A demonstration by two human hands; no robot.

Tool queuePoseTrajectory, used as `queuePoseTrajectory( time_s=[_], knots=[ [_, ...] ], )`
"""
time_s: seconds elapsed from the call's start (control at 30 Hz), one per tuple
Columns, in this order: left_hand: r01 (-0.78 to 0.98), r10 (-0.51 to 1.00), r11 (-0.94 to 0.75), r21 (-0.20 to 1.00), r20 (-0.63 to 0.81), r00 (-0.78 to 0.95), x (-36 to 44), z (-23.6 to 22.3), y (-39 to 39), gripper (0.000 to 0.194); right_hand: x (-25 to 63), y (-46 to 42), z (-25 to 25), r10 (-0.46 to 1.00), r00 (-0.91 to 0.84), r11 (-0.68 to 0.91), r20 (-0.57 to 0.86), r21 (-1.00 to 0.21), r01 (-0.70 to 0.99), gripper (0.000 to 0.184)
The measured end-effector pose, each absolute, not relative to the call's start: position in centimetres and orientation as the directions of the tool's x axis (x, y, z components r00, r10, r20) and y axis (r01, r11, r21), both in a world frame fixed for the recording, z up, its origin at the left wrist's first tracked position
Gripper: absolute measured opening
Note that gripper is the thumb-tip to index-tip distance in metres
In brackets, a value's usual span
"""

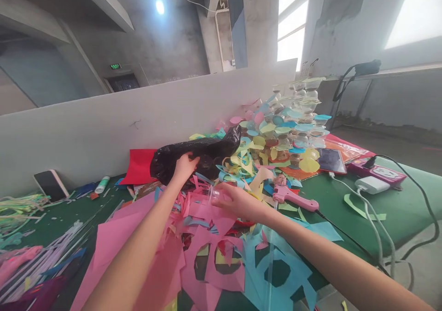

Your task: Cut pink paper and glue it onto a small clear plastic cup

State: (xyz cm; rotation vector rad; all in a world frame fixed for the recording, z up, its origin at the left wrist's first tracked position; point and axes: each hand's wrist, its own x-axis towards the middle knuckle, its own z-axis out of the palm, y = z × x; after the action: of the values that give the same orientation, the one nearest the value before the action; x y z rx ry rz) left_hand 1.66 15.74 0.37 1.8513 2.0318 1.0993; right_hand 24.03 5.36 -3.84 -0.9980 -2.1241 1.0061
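Observation:
My left hand [187, 167] reaches to the black plastic bag [172, 157], its fingers closed on the edge of the bag's opening. The bag lies on its side against the white partition, its mouth facing me. In my right hand [235, 201] is a small clear plastic cup [213, 194], held between thumb and fingers just below the bag; part of it is hidden by the fingers. Beneath both hands lie pink paper scraps [198, 210]. Pink sheets with cut-out holes [224, 267] and blue sheets with a hole [252, 274] are nearer to me.
Stacked clear cups with coloured paper discs [297, 122] stand at the back right. A pink glue gun [297, 198] lies right of my hand, its cord trailing to the right. A power strip [380, 172], tablet [331, 160] and phone [51, 185] rest on the green tabletop [410, 200].

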Motion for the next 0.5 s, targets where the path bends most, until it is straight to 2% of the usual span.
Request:
queuePoseTrajectory(
  time_s=[0.1,0.23,0.33,0.43,0.5],
  knots=[
    [0.773,0.925,-0.052,0.633,0.323,-0.202,2.8,0.2,15.6,0.030,24.2,5.6,-3.6,0.842,-0.519,0.391,0.149,-0.831,0.396,0.044],
    [0.744,0.936,-0.147,0.652,0.335,-0.108,3.1,-0.4,10.0,0.030,24.3,5.2,-2.9,0.821,-0.559,0.351,0.115,-0.874,0.336,0.028],
    [0.698,0.955,-0.192,0.690,0.296,-0.031,2.8,-1.3,4.5,0.043,24.2,4.7,-2.7,0.780,-0.609,0.368,0.143,-0.892,0.262,0.026],
    [0.587,0.979,-0.203,0.784,0.182,0.095,2.9,-2.5,0.8,0.056,23.8,4.5,-3.1,0.720,-0.669,0.402,0.185,-0.897,0.184,0.027],
    [0.551,0.982,-0.190,0.813,0.163,0.097,3.4,-3.2,-0.1,0.059,23.4,4.5,-3.4,0.695,-0.696,0.404,0.183,-0.899,0.167,0.028]
  ],
)
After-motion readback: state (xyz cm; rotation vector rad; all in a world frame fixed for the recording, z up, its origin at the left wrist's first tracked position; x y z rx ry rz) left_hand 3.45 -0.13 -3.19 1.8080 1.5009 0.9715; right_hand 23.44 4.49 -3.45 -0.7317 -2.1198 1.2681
